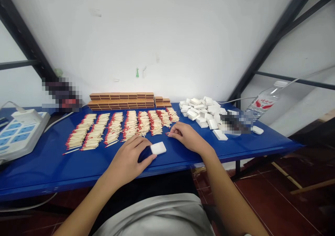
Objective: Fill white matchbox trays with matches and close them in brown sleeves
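Your left hand (pixel 129 159) rests on the blue tabletop (pixel 39 166), thumb and fingers curled against the left edge of a small white box (pixel 158 148). Your right hand (pixel 188 137) has its fingertips drawn together on a few matches (pixel 169 134) at the near end of the match rows (pixel 125 126). This looks like the box-filling step, and the next move calls for carrying that pinch level to the box, heads aligned, without disturbing neighbouring rows.

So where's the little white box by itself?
In the head view, the little white box lies on the blue table near its front edge, at the left hand, just in front of the match rows.
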{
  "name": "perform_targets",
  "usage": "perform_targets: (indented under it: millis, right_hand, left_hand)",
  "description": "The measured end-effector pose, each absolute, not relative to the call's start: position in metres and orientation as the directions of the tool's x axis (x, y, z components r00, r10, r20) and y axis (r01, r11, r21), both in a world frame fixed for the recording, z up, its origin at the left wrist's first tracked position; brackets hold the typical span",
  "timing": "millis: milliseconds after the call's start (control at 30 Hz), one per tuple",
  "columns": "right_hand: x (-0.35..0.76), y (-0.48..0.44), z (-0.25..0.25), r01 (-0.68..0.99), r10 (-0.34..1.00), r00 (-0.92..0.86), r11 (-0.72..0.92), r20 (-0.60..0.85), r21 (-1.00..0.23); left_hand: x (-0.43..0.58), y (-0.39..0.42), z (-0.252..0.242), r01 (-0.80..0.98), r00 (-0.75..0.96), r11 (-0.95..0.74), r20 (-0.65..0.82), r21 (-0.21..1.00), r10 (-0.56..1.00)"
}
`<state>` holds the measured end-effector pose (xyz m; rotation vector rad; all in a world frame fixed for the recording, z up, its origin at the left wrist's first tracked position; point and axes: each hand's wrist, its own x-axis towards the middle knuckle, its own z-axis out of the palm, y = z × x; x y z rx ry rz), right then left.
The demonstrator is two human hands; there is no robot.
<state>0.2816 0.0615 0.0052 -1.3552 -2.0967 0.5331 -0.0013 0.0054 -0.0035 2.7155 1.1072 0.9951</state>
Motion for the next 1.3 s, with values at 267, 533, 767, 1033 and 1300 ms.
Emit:
perform_targets:
  millis: [267,533,767,1033,1300]
  right_hand:
    - [0.289,0.065,0.003,0.683,0.895,-0.349,0.446,0.278,-0.578]
    - [0.289,0.065,0.004,0.706,0.913,-0.331,0.407,0.237,-0.580]
    - [0.286,0.060,0.007,0.709,0.918,-0.314,0.396,0.242,-0.583]
    - [0.259,0.031,0.024,0.620,0.853,-0.448,0.512,0.269,-0.594]
    - [0.263,0.033,0.023,0.635,0.858,-0.441,0.505,0.262,-0.584]
  left_hand:
    - [-0.001,0.005,-0.003,0.612,0.528,-0.740,0.551,0.280,0.646]
    - [-0.002,0.006,-0.004,0.614,0.535,-0.738,0.540,0.279,0.649]
    - [-0.002,0.005,-0.004,0.612,0.528,-0.737,0.546,0.287,0.650]
    - [-0.001,0.005,-0.002,0.606,0.537,-0.740,0.537,0.290,0.650]
    - [0.000,0.004,-0.001,0.607,0.532,-0.739,0.542,0.292,0.651]
